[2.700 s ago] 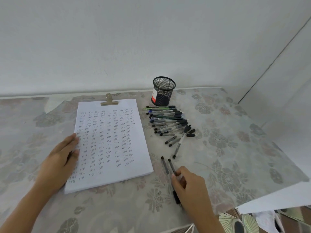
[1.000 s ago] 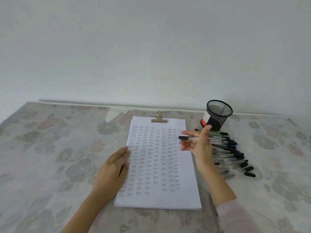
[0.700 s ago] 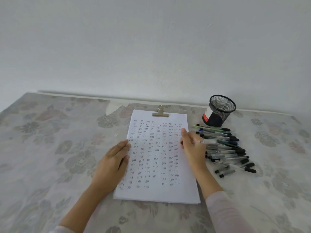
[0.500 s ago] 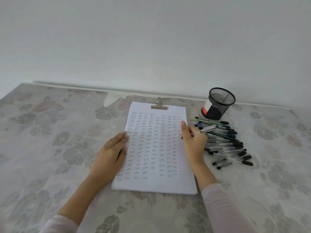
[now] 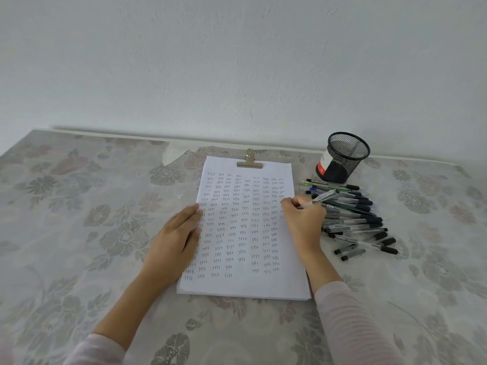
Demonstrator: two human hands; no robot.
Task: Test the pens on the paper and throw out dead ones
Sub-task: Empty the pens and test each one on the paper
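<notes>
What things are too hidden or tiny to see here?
All in the head view:
The tip of the pen: hidden behind the right hand, so no telling whether it marks the paper.
Part of the paper's left edge: under the left hand.
Label on the mesh cup: turned away and too small to read.
Lower pens in the pile: covered by those on top.
</notes>
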